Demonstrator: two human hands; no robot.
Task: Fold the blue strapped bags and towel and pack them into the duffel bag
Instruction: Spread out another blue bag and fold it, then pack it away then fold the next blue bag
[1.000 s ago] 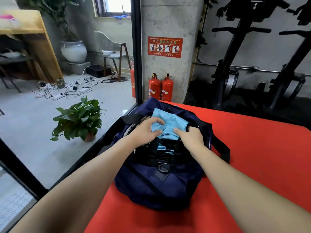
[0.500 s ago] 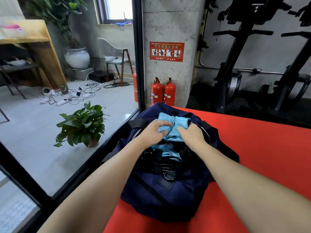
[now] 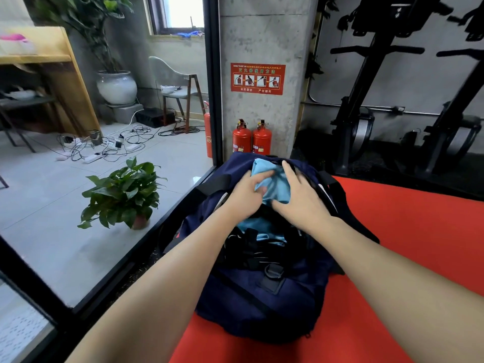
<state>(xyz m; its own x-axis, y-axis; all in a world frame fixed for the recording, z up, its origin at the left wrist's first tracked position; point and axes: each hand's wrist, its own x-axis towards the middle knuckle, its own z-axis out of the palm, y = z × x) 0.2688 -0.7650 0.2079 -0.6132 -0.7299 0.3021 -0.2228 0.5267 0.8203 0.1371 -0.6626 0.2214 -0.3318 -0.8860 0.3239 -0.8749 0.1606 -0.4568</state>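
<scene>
A: Any writing you can read?

B: Only the red fire-safety sign (image 3: 257,78) on the concrete pillar (image 3: 267,35). It has Chinese characters and four small pictures of an extinguisher in use, but the text is too small to make out. Two red fire extinguishers (image 3: 252,139) stand on the floor just below it, with labels I cannot read.

A: And the containers?

B: A navy duffel bag (image 3: 262,297) lies open on the red bench (image 3: 406,231). Near its far end sits a bunched light blue towel (image 3: 275,188). Closer to the camera, inside the opening, a blue strapped bag (image 3: 264,231) shows as blue fabric under a tangle of black straps and a ring buckle.

A: What are the hands doing?

B: The left hand (image 3: 248,195) has its fingers curled onto the towel's near left side, gripping the cloth. The right hand (image 3: 301,200) lies over the towel's right side with fingers fairly straight, pressing on it, thumb tucked under the cloth's lower edge.

A: Anything else holding something?

B: A leafy potted plant (image 3: 123,195) on the floor beyond the glass, and a large white ceramic pot (image 3: 116,86) with a tall plant farther back
</scene>
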